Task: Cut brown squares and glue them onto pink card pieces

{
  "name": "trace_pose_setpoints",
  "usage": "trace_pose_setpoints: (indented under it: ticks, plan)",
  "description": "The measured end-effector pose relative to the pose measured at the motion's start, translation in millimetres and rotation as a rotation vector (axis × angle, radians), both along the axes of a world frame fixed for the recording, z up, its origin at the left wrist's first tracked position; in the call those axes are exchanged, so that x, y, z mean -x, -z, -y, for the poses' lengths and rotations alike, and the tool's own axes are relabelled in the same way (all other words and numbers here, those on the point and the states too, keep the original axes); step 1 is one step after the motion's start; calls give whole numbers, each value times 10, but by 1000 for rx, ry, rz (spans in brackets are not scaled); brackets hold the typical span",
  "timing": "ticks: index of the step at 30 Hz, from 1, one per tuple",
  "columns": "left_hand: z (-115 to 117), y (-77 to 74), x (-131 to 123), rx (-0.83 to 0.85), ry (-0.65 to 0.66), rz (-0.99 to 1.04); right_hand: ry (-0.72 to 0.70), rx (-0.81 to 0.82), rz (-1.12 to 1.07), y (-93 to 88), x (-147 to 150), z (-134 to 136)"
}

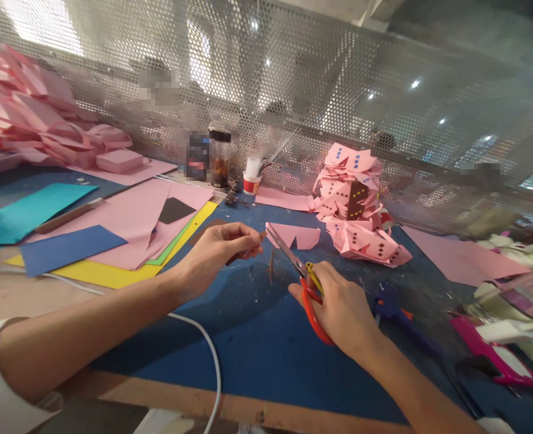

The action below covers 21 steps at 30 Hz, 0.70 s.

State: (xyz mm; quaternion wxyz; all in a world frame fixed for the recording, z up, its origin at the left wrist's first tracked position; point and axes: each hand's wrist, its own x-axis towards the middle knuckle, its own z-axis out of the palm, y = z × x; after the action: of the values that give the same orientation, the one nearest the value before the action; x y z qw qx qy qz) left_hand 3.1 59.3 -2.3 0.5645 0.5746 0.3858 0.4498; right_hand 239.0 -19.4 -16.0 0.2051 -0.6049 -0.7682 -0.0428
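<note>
My left hand (239, 241) pinches a thin dark brown strip (234, 259), whose small end sticks out past the fingertips. My right hand (345, 304) grips a pair of scissors (310, 310) with orange handles, and a small yellow piece (314, 277) shows beside its fingers. The blades stand slightly apart and point toward the left fingertips. I cannot tell whether they touch the strip. Behind the blades lies a cut pink piece (309, 237). A narrow brown scrap (271, 265) is on the blue mat (266, 361) below.
Folded pink pieces with dots (354, 199) are stacked at back right. Coloured sheets (103, 265) and a pink pile (44, 114) spread leftward. A blue glue gun (392, 313) lies right of my hand. A white cable (214, 355) crosses the front edge. A paper cup (251, 181) stands behind.
</note>
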Motion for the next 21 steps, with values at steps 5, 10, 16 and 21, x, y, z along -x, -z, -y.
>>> trace_pose_setpoints:
  ticks: [5, 10, 16, 21]
  plan:
    - [5, -12, 2, 9, -25, 24, 6, 16, 46, 32, -3, -15]
    - [6, -5, -7, 25, -8, 69, 5, 52, 43, 37, 18, -20]
    - [-6, 20, -12, 17, 8, 71, -14, 92, 10, 27, 47, 3]
    - [9, 8, -11, 15, 10, 58, -11, 110, -4, 37, 59, 11]
